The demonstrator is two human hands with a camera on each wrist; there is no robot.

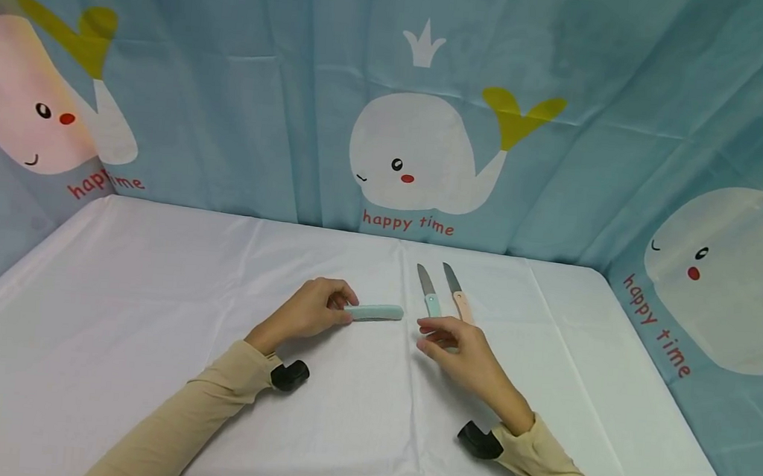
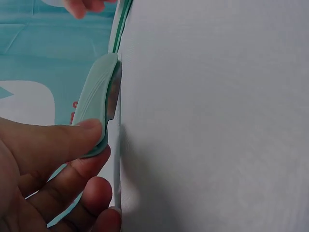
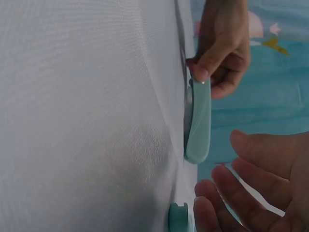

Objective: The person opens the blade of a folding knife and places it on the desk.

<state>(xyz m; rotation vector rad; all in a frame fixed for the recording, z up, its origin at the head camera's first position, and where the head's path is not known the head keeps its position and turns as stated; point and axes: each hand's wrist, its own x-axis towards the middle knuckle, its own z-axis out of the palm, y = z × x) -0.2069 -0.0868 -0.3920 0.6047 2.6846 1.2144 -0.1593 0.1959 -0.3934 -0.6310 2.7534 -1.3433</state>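
Note:
A teal folding knife point(image 1: 375, 312) lies low over the white cloth, its handle pointing to the right. My left hand point(image 1: 318, 307) pinches its near end between thumb and fingers. In the left wrist view the knife's blade point(image 2: 114, 92) shows along the handle's edge, mostly folded in. My right hand point(image 1: 461, 350) holds nothing, its fingers loosely bent and apart from the folded knife, as the right wrist view shows. Just beyond it lie a teal-handled knife point(image 1: 432, 302) and a peach-handled knife point(image 1: 461, 304), blades out and pointing away. The right hand overlaps their handle ends in the head view.
A white cloth point(image 1: 147, 309) covers the table. Behind and at both sides hangs a blue curtain point(image 1: 242, 122) printed with whales, close along the table's far edge. Black wrist cameras sit at both cuffs, the left one point(image 1: 290, 375) near the cloth.

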